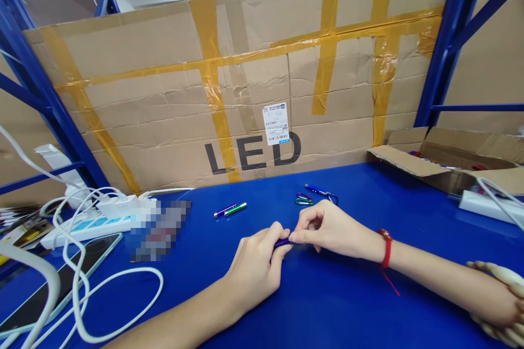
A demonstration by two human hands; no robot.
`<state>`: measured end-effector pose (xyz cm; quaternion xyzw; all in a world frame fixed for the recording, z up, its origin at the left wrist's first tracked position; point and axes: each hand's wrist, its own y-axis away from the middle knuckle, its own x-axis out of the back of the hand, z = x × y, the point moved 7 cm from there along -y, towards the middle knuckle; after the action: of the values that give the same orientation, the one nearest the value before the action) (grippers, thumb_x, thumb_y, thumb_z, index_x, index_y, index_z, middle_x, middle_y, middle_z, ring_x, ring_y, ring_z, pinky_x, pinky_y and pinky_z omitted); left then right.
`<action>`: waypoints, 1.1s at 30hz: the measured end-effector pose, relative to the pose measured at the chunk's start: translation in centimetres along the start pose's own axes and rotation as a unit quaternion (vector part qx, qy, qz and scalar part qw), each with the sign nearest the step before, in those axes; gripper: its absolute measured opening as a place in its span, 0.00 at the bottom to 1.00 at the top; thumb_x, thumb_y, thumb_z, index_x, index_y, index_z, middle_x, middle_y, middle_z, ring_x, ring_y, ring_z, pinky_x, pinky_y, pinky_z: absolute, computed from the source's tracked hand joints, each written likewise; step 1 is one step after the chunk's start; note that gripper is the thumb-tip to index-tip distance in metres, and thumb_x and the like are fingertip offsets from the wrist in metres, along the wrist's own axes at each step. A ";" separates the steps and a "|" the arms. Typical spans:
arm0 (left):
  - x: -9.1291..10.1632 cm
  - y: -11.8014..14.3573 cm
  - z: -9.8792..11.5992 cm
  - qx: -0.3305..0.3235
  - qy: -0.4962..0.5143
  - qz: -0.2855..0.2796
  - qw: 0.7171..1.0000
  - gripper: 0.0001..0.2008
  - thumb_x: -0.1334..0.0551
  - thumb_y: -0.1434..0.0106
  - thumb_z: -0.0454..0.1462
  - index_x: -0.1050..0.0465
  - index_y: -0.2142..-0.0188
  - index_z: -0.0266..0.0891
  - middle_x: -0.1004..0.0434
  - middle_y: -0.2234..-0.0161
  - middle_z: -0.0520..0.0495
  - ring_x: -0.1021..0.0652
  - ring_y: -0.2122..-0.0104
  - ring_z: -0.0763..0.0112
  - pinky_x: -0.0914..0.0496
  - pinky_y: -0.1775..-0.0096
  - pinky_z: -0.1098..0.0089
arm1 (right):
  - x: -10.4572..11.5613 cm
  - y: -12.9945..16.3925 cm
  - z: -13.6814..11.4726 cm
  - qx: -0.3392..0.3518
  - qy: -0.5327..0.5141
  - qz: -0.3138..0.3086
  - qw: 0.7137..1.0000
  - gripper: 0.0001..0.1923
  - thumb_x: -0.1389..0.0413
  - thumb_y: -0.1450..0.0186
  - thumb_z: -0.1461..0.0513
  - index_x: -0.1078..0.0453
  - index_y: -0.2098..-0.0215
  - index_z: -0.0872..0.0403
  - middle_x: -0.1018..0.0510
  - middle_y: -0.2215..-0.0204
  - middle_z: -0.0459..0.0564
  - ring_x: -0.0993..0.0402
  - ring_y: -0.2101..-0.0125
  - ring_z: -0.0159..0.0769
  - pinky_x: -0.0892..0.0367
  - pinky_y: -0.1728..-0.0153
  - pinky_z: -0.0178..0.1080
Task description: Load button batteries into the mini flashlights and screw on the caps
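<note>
My left hand (260, 256) is closed around a slim dark blue mini flashlight (281, 242), with part of the barrel showing between thumb and forefinger. Thumb and fingers of my right hand (321, 229) pinch its far end, where the fingertips hide the detail. Beyond the hands, a purple mini flashlight (225, 211) and a green mini flashlight (235, 209) lie side by side on the blue tabletop (327, 305). Just past my right hand are a blue mini flashlight (317, 191) with a dark cord, a green carabiner clip (304, 202) and a dark reddish carabiner clip (303, 196).
At left, white cables (158, 289) loop over a phone (85, 256) and a power strip (98, 223). A blurred-out flat item (164, 232) lies beside them. A large cardboard sheet (164, 120) stands behind; an open carton (446, 161) and another white strip (487, 206) sit at right.
</note>
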<state>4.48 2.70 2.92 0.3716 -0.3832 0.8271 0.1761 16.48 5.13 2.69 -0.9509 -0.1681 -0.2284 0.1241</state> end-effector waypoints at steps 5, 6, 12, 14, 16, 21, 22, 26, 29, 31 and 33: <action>0.1 0.1 0.0 -0.011 -0.013 0.009 1.000 0.04 0.49 0.38 0.32 0.43 0.69 0.41 0.25 0.67 0.50 0.24 0.68 0.69 0.34 0.69 0.74 | -0.1 -0.1 0.1 -0.010 -0.015 -0.002 1.000 0.21 0.38 0.50 0.49 0.28 0.78 0.60 0.31 0.84 0.45 0.39 0.86 0.25 0.44 0.84 0.29; 0.1 0.1 0.0 -0.013 -0.016 0.011 1.000 0.04 0.49 0.38 0.32 0.43 0.69 0.41 0.25 0.67 0.50 0.24 0.68 0.69 0.34 0.69 0.74 | -0.1 -0.1 0.1 -0.010 -0.014 -0.002 1.000 0.20 0.38 0.50 0.49 0.28 0.78 0.60 0.31 0.84 0.46 0.39 0.86 0.25 0.44 0.84 0.29; 0.2 0.0 0.0 -0.009 -0.026 0.015 1.000 0.04 0.49 0.38 0.32 0.43 0.70 0.41 0.26 0.69 0.50 0.25 0.71 0.71 0.35 0.70 0.74 | -0.1 -0.2 0.1 -0.001 -0.005 -0.001 1.000 0.20 0.39 0.48 0.50 0.27 0.77 0.60 0.30 0.84 0.46 0.38 0.86 0.25 0.43 0.85 0.29; 0.1 -0.1 -0.1 0.001 -0.019 0.010 1.000 0.04 0.49 0.38 0.33 0.42 0.69 0.41 0.26 0.69 0.50 0.26 0.71 0.71 0.36 0.70 0.75 | 0.0 -0.2 0.1 0.002 -0.005 0.003 1.000 0.19 0.39 0.48 0.50 0.27 0.76 0.60 0.30 0.84 0.46 0.38 0.86 0.25 0.44 0.85 0.28; 0.1 -0.1 -0.2 0.019 -0.012 0.001 1.000 0.03 0.49 0.37 0.33 0.42 0.69 0.41 0.26 0.69 0.51 0.26 0.72 0.72 0.37 0.72 0.75 | 0.1 -0.2 0.1 0.004 0.000 0.008 1.000 0.19 0.39 0.48 0.50 0.27 0.76 0.60 0.30 0.84 0.46 0.38 0.86 0.25 0.44 0.85 0.28; 0.0 -0.2 -0.4 0.037 0.002 -0.012 0.999 0.03 0.49 0.37 0.34 0.42 0.68 0.41 0.26 0.69 0.51 0.27 0.73 0.72 0.39 0.73 0.75 | 0.0 -0.3 0.0 0.007 0.004 0.007 1.000 0.19 0.40 0.47 0.50 0.27 0.76 0.60 0.30 0.85 0.46 0.38 0.87 0.25 0.44 0.85 0.28; 0.0 -0.2 -0.4 0.037 0.004 -0.011 0.999 0.02 0.49 0.37 0.34 0.42 0.68 0.41 0.26 0.69 0.51 0.27 0.73 0.72 0.39 0.73 0.75 | 0.0 -0.3 0.0 0.009 0.004 0.006 1.000 0.19 0.40 0.47 0.50 0.27 0.76 0.60 0.30 0.85 0.46 0.38 0.87 0.25 0.44 0.85 0.28; -0.1 -0.2 -0.5 0.035 0.018 -0.010 0.999 0.02 0.49 0.36 0.35 0.41 0.67 0.41 0.27 0.68 0.52 0.27 0.73 0.73 0.38 0.72 0.75 | 0.1 -0.3 -0.1 0.017 0.005 0.004 1.000 0.20 0.40 0.48 0.49 0.27 0.76 0.60 0.31 0.85 0.45 0.38 0.87 0.25 0.44 0.86 0.28; -0.2 -0.1 -0.4 0.039 0.023 -0.017 0.999 0.02 0.49 0.36 0.36 0.41 0.66 0.41 0.27 0.70 0.52 0.28 0.74 0.73 0.39 0.73 0.76 | 0.1 -0.4 0.0 0.017 0.005 0.002 1.000 0.21 0.40 0.47 0.48 0.27 0.77 0.60 0.31 0.84 0.45 0.38 0.86 0.25 0.44 0.86 0.28; -0.2 -0.1 -0.4 0.046 0.027 -0.024 0.998 0.03 0.49 0.36 0.36 0.41 0.67 0.41 0.29 0.72 0.53 0.28 0.75 0.73 0.40 0.74 0.76 | 0.1 -0.4 0.1 0.015 0.004 0.001 1.000 0.21 0.41 0.47 0.48 0.28 0.77 0.60 0.31 0.84 0.45 0.38 0.86 0.25 0.44 0.86 0.28; -0.1 -0.1 -0.4 0.056 0.034 -0.027 0.997 0.03 0.49 0.36 0.37 0.41 0.67 0.41 0.29 0.73 0.53 0.29 0.76 0.73 0.41 0.75 0.76 | 0.1 -0.5 0.2 0.013 0.001 0.002 1.000 0.22 0.41 0.47 0.48 0.28 0.77 0.60 0.31 0.84 0.45 0.38 0.86 0.25 0.44 0.86 0.28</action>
<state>4.47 3.07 2.71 0.3628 -0.3199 0.8543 0.1903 16.47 5.65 2.64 -0.9492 -0.1694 -0.2271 0.1371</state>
